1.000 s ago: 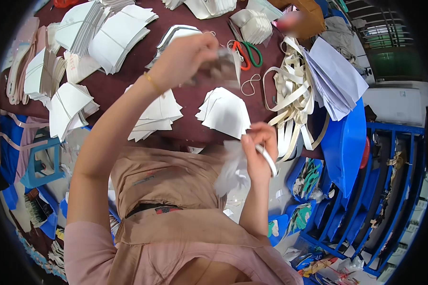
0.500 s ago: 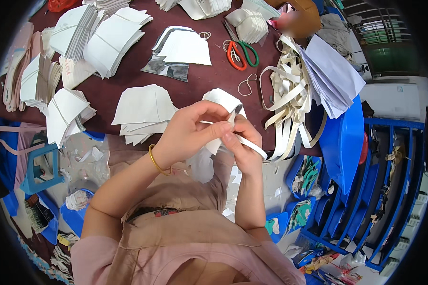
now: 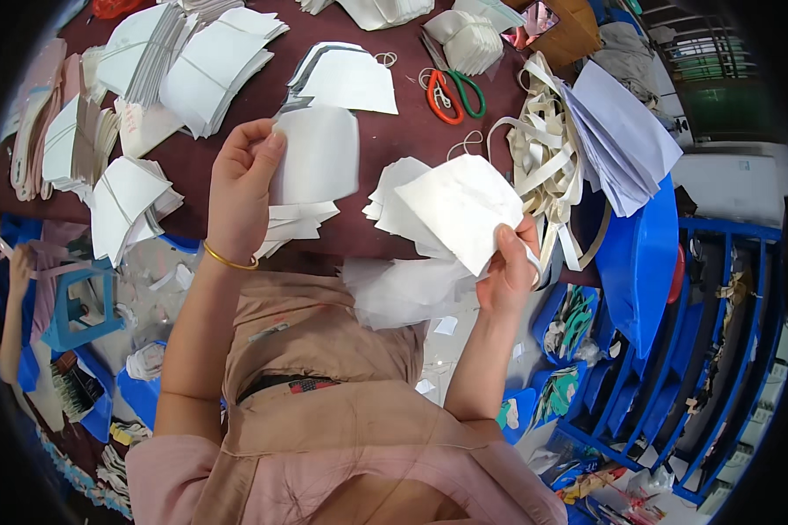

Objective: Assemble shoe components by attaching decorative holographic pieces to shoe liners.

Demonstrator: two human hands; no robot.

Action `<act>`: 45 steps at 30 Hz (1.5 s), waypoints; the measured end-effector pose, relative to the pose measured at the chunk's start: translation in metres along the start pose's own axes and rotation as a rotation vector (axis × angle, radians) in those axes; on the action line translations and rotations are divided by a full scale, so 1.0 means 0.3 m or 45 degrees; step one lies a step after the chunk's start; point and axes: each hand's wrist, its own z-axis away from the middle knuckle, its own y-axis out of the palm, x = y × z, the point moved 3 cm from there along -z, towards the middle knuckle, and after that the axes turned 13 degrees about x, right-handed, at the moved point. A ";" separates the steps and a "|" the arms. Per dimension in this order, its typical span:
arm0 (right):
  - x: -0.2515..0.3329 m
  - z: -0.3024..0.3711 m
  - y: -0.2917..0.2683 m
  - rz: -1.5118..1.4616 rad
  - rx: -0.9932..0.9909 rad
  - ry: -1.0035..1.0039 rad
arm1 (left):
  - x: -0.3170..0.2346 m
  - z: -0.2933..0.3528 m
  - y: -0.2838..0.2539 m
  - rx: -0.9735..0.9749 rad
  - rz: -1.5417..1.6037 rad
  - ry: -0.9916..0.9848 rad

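Left hand (image 3: 241,186) pinched a pale sheet (image 3: 320,159), right hand (image 3: 510,273) a white panel (image 3: 461,208) (apparently separating); the next move needed steadiness.

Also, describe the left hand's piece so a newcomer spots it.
Find the dark maroon table, then the left hand above its near part, gold bangle at the wrist. That hand pinches a white panel with rounded lower corners. Unlike the white stacks lying nearby, it is held up.
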 end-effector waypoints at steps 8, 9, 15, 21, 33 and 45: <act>0.017 0.039 -0.068 0.013 -0.030 -0.058 | 0.045 0.008 0.100 0.202 0.110 -0.155; 0.026 0.046 -0.081 -0.004 -0.059 -0.088 | 0.047 0.005 0.111 0.215 0.125 -0.158; 0.094 0.093 -0.144 0.010 -0.073 -0.191 | 0.080 0.002 0.167 0.230 0.164 -0.200; 0.117 0.099 -0.106 -0.096 0.017 -0.236 | 0.202 -0.052 0.255 0.291 -0.439 0.024; 0.006 0.050 0.026 0.896 -0.067 -0.210 | 0.166 0.012 0.323 0.643 -0.394 -0.057; 0.018 0.014 0.186 1.379 0.313 -0.327 | 0.099 0.068 0.326 0.801 -0.206 -0.440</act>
